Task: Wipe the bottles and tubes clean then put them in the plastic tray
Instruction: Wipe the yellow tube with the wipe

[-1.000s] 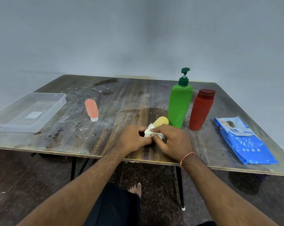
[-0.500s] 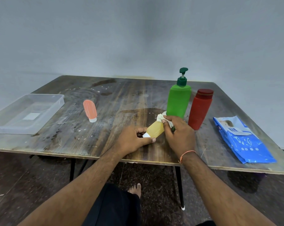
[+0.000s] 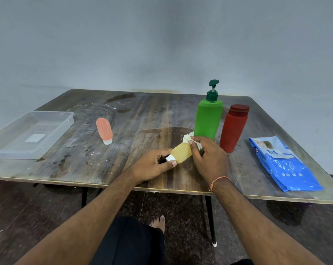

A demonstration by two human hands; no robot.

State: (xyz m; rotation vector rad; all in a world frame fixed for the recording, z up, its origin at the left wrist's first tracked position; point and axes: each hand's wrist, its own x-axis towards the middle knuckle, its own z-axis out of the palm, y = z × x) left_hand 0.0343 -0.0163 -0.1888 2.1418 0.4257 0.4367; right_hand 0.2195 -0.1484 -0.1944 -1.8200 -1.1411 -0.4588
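Two hands work the yellow tube, which lies low over the table near its front edge. Your left hand pinches the white cap end between thumb and fingers. Your right hand grips a crumpled white wipe against the tube's far end.

A second ago the wipe sat bunched near the cap with only the tube's tip showing. It now sits at the opposite end, and the body is exposed. Judge this as one full wiping pass along the tube; placement is likely close.

The plastic tray sits well apart at the table's left and holds none of the items. The orange tube, green pump bottle and red bottle remain on the table.

The blue wipe packet carries print, too small to read. No brand shows on the bottles or tubes.
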